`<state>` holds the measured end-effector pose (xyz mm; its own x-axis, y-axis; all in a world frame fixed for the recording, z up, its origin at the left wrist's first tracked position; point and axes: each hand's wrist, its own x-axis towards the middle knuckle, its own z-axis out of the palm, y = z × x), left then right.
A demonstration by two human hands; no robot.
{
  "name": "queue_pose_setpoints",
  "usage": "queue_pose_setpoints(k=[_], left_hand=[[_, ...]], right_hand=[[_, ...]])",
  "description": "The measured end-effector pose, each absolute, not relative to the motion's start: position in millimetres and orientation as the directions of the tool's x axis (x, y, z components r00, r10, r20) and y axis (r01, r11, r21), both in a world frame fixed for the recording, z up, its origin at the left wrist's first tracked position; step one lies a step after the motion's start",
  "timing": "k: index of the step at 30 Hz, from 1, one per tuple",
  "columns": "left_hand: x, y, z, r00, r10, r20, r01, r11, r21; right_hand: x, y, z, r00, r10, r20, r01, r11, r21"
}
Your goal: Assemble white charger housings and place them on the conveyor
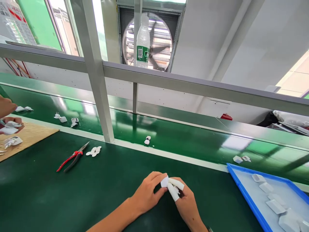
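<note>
My left hand (150, 190) pinches a small white plastic housing (164, 181) between thumb and fingers, low over the green table. Close against it is my right hand (189, 201), with white finger cots (174, 190) over its thumb and a finger. Those covered fingertips meet at the housing. A small white part (178, 190) shows between the right fingers; its exact shape is hidden. To the left on the table lie long-nose pliers (73, 157) with red and black handles, and beside them a little heap of flat white pieces (94, 151).
A blue-rimmed tray (248, 199) with several white housings stands at the right. Beyond the pale ledge, a green conveyor belt (188, 138) carries scattered white parts. A metal post (98, 77) rises ahead. At far left, another person's hands (8, 119) work over a wooden board (33, 133).
</note>
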<state>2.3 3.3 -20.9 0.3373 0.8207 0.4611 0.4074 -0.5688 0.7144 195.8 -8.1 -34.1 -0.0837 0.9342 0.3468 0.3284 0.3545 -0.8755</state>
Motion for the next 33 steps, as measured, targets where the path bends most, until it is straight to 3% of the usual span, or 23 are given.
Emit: queue_pose_setpoints(k=[7,12,17,21,25,33], left_hand=[[4.4,3.5,-24.3,0.323,0.838,0.439,0.277,-0.527,0.803],[7.2,2.7,-24.2,0.325,0.863,0.387,0.220,-0.468,0.856],[5.9,4.8,-34.8,0.317,0.844,0.433,0.244,-0.513,0.823],[5.7,2.6,-36.0,0.342,0.823,0.453,0.297,-0.552,0.779],[6.2,10.8,-25.0,0.360,0.851,0.382,0.360,-0.504,0.785],[-8.0,148.1,-2.8,0.058,0.956,0.288,0.697,-0.245,0.674]], right_hand=[[190.9,-16.3,-18.8,-0.230,0.759,0.609,0.487,0.631,-0.604],[191.1,-16.9,-17.2,-0.168,0.785,0.597,0.505,0.588,-0.631],[190.4,-15.5,-15.5,-0.265,0.663,0.700,0.511,0.712,-0.482],[189.7,-12.3,-15.2,-0.314,0.627,0.713,0.569,0.725,-0.388],[192.1,-10.5,-11.7,-0.316,0.588,0.745,0.639,0.712,-0.292],[188.4,-8.9,-40.4,-0.454,0.473,0.755,0.648,0.757,-0.084]])
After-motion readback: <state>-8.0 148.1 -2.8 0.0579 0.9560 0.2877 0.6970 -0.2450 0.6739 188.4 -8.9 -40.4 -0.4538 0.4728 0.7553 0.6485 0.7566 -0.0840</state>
